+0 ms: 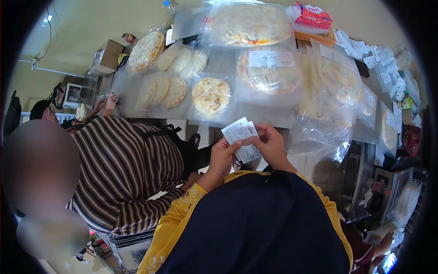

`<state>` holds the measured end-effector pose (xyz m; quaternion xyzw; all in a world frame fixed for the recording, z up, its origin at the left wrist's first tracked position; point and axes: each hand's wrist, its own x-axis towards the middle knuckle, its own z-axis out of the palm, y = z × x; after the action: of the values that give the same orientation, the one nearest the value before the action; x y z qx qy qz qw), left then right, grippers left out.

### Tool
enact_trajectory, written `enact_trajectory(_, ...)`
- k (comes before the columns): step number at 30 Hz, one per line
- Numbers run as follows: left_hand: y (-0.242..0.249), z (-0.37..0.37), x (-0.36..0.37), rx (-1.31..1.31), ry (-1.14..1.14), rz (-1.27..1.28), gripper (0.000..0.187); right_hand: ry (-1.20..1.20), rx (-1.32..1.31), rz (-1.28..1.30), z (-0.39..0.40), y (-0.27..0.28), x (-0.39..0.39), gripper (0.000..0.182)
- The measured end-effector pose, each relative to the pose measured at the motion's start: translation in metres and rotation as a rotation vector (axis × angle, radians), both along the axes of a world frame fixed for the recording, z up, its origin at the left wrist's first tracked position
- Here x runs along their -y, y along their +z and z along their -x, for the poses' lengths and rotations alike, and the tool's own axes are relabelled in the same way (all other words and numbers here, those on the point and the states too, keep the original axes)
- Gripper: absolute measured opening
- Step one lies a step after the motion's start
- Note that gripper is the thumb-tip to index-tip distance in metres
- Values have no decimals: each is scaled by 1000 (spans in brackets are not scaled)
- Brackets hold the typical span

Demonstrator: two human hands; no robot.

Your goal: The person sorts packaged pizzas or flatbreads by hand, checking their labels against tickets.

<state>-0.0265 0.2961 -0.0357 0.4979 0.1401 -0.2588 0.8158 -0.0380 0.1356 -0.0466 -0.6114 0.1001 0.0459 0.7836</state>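
So over on the left a co-worker in a striped shirt (123,169) leans at the bench (228,61). Our left hand (222,157) pinches the small stack of paper labels (242,137) just in front of the bagged flatbreads (211,95), and our right hand (271,146) grips the top one. Looks like we're peeling labels apart; the next one needs a careful thumb slide.

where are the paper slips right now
In the head view the paper slips sit just below centre, pinched between the left hand and right hand, in front of the table edge, below the small bagged pizza.
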Motion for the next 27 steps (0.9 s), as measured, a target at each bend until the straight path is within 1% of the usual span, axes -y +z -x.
enact_trajectory(3, -1, 0, -36, -72, 44, 34, 24, -28, -13, -97, -5, -5, -32, 29)
enact_trajectory(5, 2, 1, -56, -54, 11, 54, 26, -36, -2, -182, -6, 0, -49, 27)
enact_trajectory(11, -16, 4, -85, 31, -84, -37, 29, -101, 81, -67, -3, -20, -81, 14)
enact_trajectory(12, -15, -1, -87, 66, -103, -53, 28, -142, 71, 55, -4, -25, -84, 13)
enact_trajectory(13, -16, -3, -89, 82, -116, -71, 28, -158, 59, -2, -6, -27, -86, 13)
enact_trajectory(15, -25, -12, -95, -27, -109, -10, 26, -171, -3, -110, -3, -34, -90, 14)
enact_trajectory(16, -33, -12, -98, -95, -94, 23, 26, -153, -51, -94, 2, -44, -90, 14)
enact_trajectory(18, -58, -11, -104, -126, -54, 14, 26, -101, -143, -59, 6, -68, -88, 14)
enact_trajectory(21, -90, -5, -120, -202, 68, 39, 29, -22, -389, -230, 20, -91, -85, 14)
enact_trajectory(23, -104, -12, -134, -215, 170, 109, 31, 59, -438, -246, 24, -110, -85, 12)
enact_trajectory(25, -108, -21, -152, -152, 140, 230, 35, 159, -474, -263, 26, -116, -85, 12)
enact_trajectory(27, -96, -38, -156, -93, 132, 353, 38, 201, -528, -298, 22, -120, -87, 11)
